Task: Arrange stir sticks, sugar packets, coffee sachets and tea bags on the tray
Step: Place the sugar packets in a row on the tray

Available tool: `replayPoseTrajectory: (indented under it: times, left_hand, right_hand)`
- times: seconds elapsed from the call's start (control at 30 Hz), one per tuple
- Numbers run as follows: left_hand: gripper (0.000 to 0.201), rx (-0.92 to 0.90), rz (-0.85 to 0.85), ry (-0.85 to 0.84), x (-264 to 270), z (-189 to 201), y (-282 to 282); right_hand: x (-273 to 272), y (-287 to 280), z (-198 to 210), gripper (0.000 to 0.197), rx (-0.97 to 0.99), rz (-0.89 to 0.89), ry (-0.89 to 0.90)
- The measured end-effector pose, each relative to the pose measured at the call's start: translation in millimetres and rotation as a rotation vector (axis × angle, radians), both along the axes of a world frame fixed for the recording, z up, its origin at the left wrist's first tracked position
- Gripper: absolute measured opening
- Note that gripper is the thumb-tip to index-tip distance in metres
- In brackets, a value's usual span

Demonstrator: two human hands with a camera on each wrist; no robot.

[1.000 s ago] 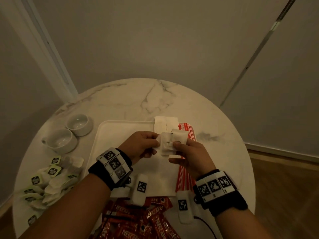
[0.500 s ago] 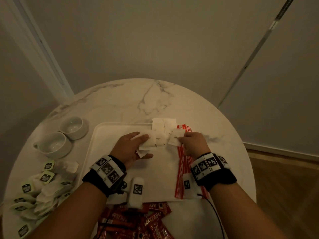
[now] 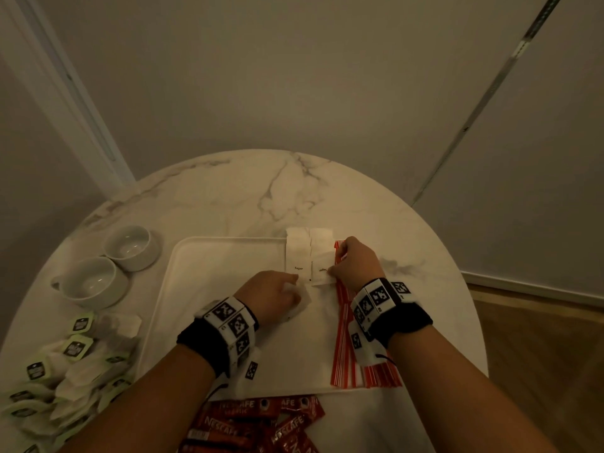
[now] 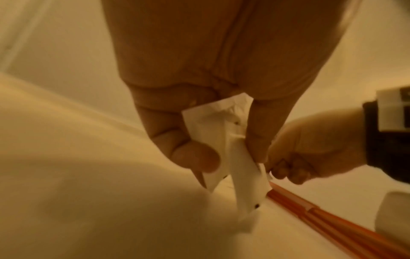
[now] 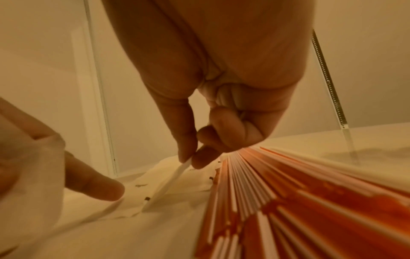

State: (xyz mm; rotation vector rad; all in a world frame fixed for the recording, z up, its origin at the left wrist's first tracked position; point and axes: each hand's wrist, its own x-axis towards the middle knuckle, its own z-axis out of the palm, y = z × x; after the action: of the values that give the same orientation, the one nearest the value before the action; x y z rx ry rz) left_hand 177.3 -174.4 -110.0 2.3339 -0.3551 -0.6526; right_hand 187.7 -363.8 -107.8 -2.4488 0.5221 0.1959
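Observation:
A white tray (image 3: 202,289) lies on the round marble table (image 3: 228,197). White sugar packets (image 3: 297,253) lie at its far edge, beside red-and-white stir sticks (image 3: 344,338) along its right side. My right hand (image 3: 351,259) pinches one sugar packet (image 5: 170,180) by its edge, its lower end resting on the laid packets. My left hand (image 3: 277,294) grips a small bunch of sugar packets (image 4: 224,149) just above the tray. Tea bags (image 3: 65,364) with green tags lie left of the tray. Red coffee sachets (image 3: 258,423) lie in front of it.
Two white ceramic cups (image 3: 98,273) stand on the table at the left, behind the tea bags. A wall and a white door frame (image 3: 65,93) close in behind the table. Wooden floor (image 3: 539,354) shows to the right.
Both hands have come down from above the tray and parted. The right hand carried one sugar packet to the row by the stir sticks; the left kept the others.

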Motion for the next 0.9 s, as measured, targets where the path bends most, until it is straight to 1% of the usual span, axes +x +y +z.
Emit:
replayPoseTrajectory:
  times: [0.1, 0.17, 0.23, 0.3, 0.4, 0.47, 0.53, 0.6, 0.67, 0.7, 0.73, 0.77, 0.83, 0.87, 0.9]
  left_hand:
    - [0.036, 0.069, -0.104, -0.091, -1, 0, -3]
    - [0.037, 0.105, -0.156, -0.121, 1, -1, -2]
    - [0.035, 0.117, -0.211, -0.136, 4, -5, -3]
    - [0.027, 0.143, -0.273, -0.123, 7, -8, -5]
    - [0.024, 0.174, -0.33, -0.093, 7, -10, -10]
    - [0.029, 0.2, -0.343, -0.066, 8, -11, -12]
    - [0.035, 0.216, -0.371, -0.046, 9, -9, -16]
    - [0.035, 0.208, -0.378, -0.063, 7, -3, -19]
    - [0.035, 0.198, -0.358, -0.094, 4, 1, -21]
    - [0.036, 0.197, -0.354, -0.102, 3, 2, -22]
    - [0.035, 0.206, -0.356, -0.1, 3, 1, -22]
    - [0.035, 0.209, -0.361, -0.096, 2, 1, -22]
    - [0.036, 0.233, -0.373, -0.073, 0, 2, -21]
    - [0.036, 0.234, -0.362, -0.07, -1, 4, -22]
    - [0.038, 0.224, -0.341, -0.073, -2, 5, -22]
  right_hand:
    - [1, 0, -1, 0.014, 0.016, -0.006, -0.032]
    - [1, -3, 3, 0.013, 0.091, -0.04, -0.077]
    - [0, -7, 11, 0.02, 0.226, -0.106, -0.128]
    - [-2, -10, 19, 0.027, 0.383, -0.177, -0.157]
    - [-5, -13, 28, 0.026, 0.627, -0.285, -0.178]
    - [-7, -16, 31, 0.026, 0.771, -0.348, -0.166]
    - [-7, -20, 30, 0.026, 0.865, -0.393, -0.153]
    - [-5, -23, 29, 0.024, 0.949, -0.415, -0.133]
    - [-5, -24, 29, 0.021, 0.99, -0.388, -0.105]
    - [-5, -24, 29, 0.023, 0.971, -0.349, -0.09]
    - [-4, -23, 29, 0.027, 0.904, -0.291, -0.078]
    - [-4, -23, 28, 0.032, 0.778, -0.207, -0.066]
    - [0, -20, 26, 0.044, 0.433, -0.017, -0.033]
    - [3, -17, 24, 0.047, 0.289, 0.055, -0.021]
    - [6, -15, 22, 0.047, 0.192, 0.103, -0.005]
